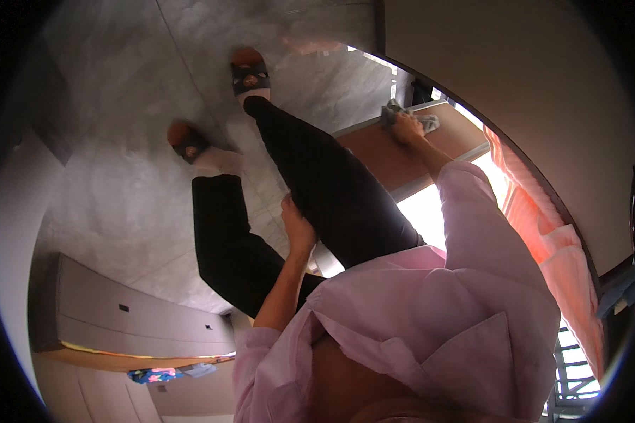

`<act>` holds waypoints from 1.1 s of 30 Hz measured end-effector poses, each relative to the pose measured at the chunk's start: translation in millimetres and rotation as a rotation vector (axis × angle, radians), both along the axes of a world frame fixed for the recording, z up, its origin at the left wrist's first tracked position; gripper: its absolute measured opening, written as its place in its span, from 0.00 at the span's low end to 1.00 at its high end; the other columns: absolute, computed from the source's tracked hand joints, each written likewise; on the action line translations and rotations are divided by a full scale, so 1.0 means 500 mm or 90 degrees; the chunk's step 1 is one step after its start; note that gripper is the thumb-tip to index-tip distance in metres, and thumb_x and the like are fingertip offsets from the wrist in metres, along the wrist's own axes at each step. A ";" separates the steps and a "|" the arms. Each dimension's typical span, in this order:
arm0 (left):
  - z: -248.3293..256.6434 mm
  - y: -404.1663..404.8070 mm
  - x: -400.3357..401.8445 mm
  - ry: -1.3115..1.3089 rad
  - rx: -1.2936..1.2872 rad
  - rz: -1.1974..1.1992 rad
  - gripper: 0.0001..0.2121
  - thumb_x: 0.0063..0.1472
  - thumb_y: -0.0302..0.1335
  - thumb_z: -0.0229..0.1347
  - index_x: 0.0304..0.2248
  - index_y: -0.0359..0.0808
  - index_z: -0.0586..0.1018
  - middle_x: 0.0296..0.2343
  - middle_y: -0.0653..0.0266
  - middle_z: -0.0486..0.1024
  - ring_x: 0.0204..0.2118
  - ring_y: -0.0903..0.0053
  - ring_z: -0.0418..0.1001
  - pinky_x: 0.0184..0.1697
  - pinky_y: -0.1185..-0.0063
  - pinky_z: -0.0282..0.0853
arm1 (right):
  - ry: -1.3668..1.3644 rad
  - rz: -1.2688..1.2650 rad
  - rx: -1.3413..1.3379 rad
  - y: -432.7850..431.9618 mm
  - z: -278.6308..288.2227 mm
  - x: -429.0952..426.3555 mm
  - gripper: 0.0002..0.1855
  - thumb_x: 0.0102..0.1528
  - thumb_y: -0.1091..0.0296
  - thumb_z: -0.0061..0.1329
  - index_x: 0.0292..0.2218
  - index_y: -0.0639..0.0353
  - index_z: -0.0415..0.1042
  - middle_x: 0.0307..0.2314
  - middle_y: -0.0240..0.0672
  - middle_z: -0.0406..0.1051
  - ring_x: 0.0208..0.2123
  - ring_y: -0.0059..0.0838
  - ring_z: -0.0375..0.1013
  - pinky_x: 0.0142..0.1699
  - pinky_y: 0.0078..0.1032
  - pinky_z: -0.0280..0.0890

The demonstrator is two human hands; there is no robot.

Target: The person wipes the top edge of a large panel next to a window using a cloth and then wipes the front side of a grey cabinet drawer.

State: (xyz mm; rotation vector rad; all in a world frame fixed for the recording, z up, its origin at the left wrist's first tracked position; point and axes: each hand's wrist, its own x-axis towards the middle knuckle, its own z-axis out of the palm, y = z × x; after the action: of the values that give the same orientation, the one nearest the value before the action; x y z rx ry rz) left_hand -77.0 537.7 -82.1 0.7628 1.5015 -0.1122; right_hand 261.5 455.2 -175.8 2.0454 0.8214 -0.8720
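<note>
My right hand (407,128) presses a crumpled grey-green cloth (428,123) onto a brown ledge (457,127) with pale edges, beside a bright opening. Parts of the cloth stick out on both sides of my fingers. My left hand (299,227) is against the inner side of my black-trousered right leg (333,185). Its fingers are partly hidden by the leg, so I cannot see whether it grips the fabric. Both arms come out of pink shirt sleeves (487,222).
My feet, in dark slippers (251,76), stand on a grey floor (111,174). A coral curtain (555,254) hangs at the right by a barred window (574,359). A large flat panel (508,63) curves across the upper right. Grey cabinets (137,322) stand lower left, near colourful fabric (156,375).
</note>
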 end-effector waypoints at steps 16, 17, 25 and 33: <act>0.076 -0.029 -0.060 -0.034 -0.106 0.192 0.23 0.59 0.40 0.37 0.46 0.28 0.66 0.41 0.58 0.67 0.42 0.75 0.65 0.46 0.81 0.56 | 0.351 0.189 -0.121 0.009 -0.098 0.001 0.16 0.49 0.65 0.40 0.40 0.59 0.69 0.41 0.41 0.66 0.42 0.41 0.67 0.44 0.35 0.62; 0.076 -0.044 -0.054 -0.040 -0.103 0.189 0.23 0.59 0.40 0.37 0.46 0.28 0.66 0.41 0.58 0.67 0.42 0.75 0.65 0.46 0.81 0.56 | 0.222 0.029 -0.052 0.009 -0.032 0.058 0.17 0.50 0.61 0.42 0.40 0.59 0.69 0.41 0.38 0.67 0.43 0.36 0.67 0.44 0.34 0.62; 0.082 -0.066 -0.019 -0.024 0.234 0.076 0.20 0.61 0.35 0.35 0.38 0.25 0.71 0.30 0.58 0.73 0.31 0.74 0.69 0.37 0.80 0.62 | 0.281 -0.044 -0.001 -0.039 -0.056 0.023 0.27 0.43 0.50 0.43 0.43 0.52 0.66 0.42 0.43 0.64 0.46 0.44 0.61 0.46 0.49 0.55; 0.086 -0.067 -0.013 -0.004 0.132 0.194 0.20 0.61 0.34 0.34 0.38 0.25 0.71 0.31 0.55 0.73 0.32 0.73 0.69 0.37 0.79 0.62 | 0.562 -0.020 0.024 0.090 -0.108 -0.289 0.24 0.45 0.51 0.43 0.42 0.53 0.67 0.40 0.43 0.67 0.46 0.41 0.64 0.48 0.38 0.56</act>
State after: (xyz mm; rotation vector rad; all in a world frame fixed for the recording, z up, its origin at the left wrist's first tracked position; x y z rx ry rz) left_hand -83.4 504.3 -38.9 0.6877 1.6212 0.2783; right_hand 116.8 500.4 -229.6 1.6598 1.2557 -1.8327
